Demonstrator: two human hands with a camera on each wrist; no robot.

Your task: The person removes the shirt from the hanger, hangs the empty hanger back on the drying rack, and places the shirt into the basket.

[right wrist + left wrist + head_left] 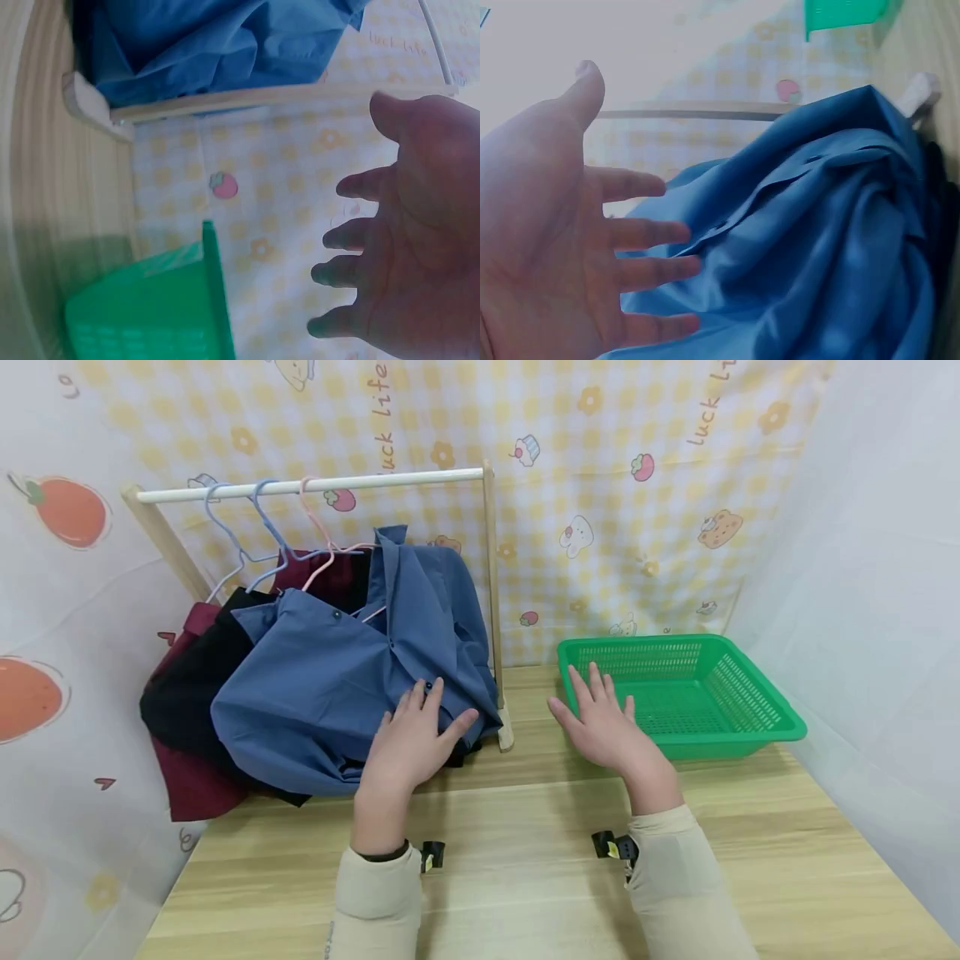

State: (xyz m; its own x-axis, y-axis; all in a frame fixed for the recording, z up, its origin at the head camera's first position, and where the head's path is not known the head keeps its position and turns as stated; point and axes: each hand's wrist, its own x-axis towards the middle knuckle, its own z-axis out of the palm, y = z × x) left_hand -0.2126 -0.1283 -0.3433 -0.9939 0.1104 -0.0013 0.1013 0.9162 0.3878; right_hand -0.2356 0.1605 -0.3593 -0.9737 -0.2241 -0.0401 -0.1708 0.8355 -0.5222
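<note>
A blue shirt (315, 668) with dark buttons hangs at the front of a small rack, on a pink hanger (318, 531). Behind it hang a black garment (198, 681) and a dark red garment (187, 777), beneath two blue hangers (266, 527). My left hand (408, 739) is in front of the shirt's lower right part, fingers spread and holding nothing; its bare palm also shows in the left wrist view. At the near left edge of a green plastic basket (678, 750), my right hand (603, 727) is spread with nothing in it.
The rack has a white rail (405, 479) and wooden posts (492, 593), its right foot (506, 731) on the wooden table (510, 868). A yellow checked curtain (540, 585) closes off the back, and white cloth (847, 552) stands along the right side.
</note>
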